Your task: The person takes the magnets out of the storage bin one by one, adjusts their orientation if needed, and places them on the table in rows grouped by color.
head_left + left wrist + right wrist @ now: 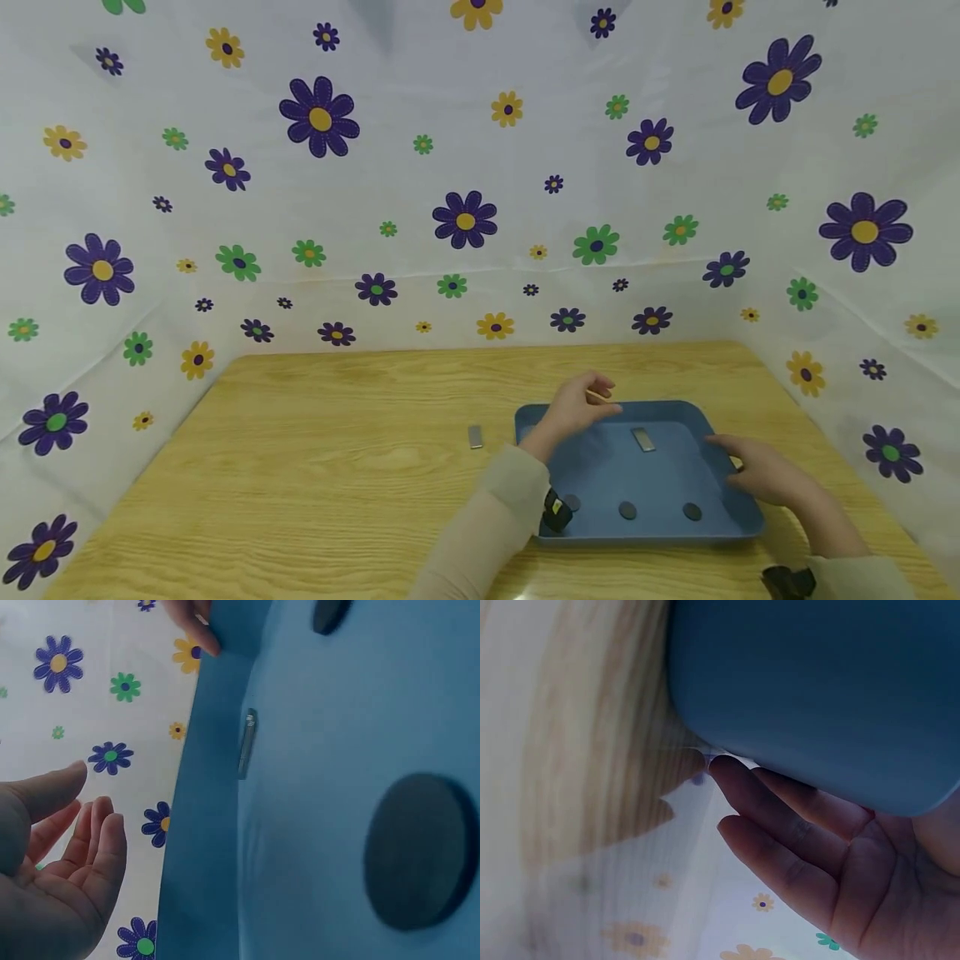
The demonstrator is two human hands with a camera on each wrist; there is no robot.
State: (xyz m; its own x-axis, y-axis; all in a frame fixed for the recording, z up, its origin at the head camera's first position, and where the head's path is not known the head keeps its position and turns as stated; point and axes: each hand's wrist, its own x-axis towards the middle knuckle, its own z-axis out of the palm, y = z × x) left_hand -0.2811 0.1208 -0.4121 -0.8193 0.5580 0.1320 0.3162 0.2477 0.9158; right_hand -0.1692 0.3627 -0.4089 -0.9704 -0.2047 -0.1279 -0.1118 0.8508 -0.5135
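A blue tray (637,542) lies on the right part of the table. My left hand (573,408) hovers over its back left corner, thumb and fingers loosely curved with a gap between them and nothing held. My right hand (772,475) grips the tray's right rim; in the right wrist view its fingers (780,862) lie along the outer wall and the thumb is mostly hidden. Inside the tray are a small silver rectangular piece (642,439) near the back and three dark round discs, one (627,510) in the middle of the front row.
Left of the tray, a second small silver rectangular piece (475,437) lies on the wood-grain table (315,467). A white flower-printed cloth (405,183) stands around the back and sides.
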